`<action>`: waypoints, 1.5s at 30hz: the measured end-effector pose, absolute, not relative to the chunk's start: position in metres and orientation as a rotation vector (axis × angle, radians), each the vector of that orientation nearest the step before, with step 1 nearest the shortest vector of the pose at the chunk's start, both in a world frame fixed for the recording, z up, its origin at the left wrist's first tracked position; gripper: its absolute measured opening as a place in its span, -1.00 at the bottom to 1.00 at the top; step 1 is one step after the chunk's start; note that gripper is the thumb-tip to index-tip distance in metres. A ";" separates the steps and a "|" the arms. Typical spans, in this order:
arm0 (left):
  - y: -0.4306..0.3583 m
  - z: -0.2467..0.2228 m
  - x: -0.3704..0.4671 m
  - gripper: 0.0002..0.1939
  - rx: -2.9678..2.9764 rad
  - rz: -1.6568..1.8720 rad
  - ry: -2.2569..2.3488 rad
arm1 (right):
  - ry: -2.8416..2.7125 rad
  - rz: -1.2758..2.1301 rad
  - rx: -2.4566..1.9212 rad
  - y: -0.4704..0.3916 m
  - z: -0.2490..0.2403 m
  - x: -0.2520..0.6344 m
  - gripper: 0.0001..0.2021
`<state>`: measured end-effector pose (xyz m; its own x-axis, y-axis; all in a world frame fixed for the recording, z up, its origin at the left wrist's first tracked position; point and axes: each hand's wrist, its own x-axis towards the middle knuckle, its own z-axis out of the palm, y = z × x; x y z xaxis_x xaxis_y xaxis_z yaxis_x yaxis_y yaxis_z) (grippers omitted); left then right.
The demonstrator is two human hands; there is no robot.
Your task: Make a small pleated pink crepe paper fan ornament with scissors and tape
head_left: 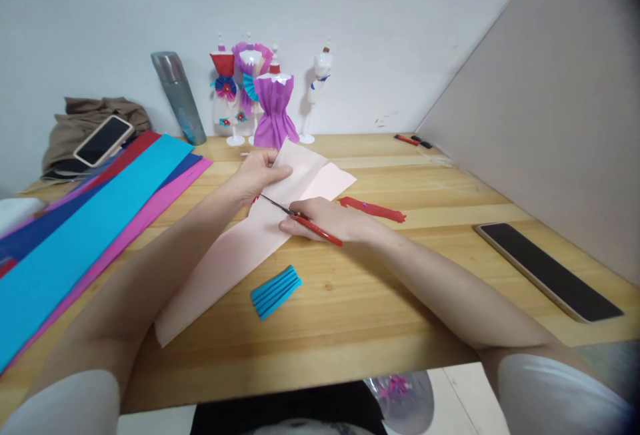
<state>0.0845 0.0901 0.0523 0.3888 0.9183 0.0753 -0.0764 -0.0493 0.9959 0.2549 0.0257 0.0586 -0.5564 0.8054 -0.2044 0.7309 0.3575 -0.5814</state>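
Note:
My left hand [260, 171] pinches a pale pink sheet of paper [235, 251] near its upper end, the thumb lying on top. In my right hand [323, 218] is a pair of red-handled scissors [320, 229]. Their blades point up and left across the pink sheet, close below my left hand. A long part of the sheet slants down toward the table's front edge, under my left forearm. A pleated blue piece [276, 291] lies in front of the sheet. To the right of the paper rests a crumpled red strip [373, 209].
Small dress forms in paper clothes, one in a purple dress [275, 108], stand by the wall beside a bottle [180, 98]. Coloured paper strips [100, 221] cover the left side. A dark phone [550, 271] lies at right, red and black pens [413, 141] at the back.

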 end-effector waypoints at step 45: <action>0.086 0.055 0.085 -0.80 1.362 0.980 0.827 | -2.432 0.886 -1.417 0.028 0.046 0.246 -0.59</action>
<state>0.0855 0.0860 0.0550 0.3910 0.9176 0.0715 -0.0837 -0.0419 0.9956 0.2458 0.0276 0.0459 -0.5250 0.8412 -0.1293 0.7273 0.3645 -0.5815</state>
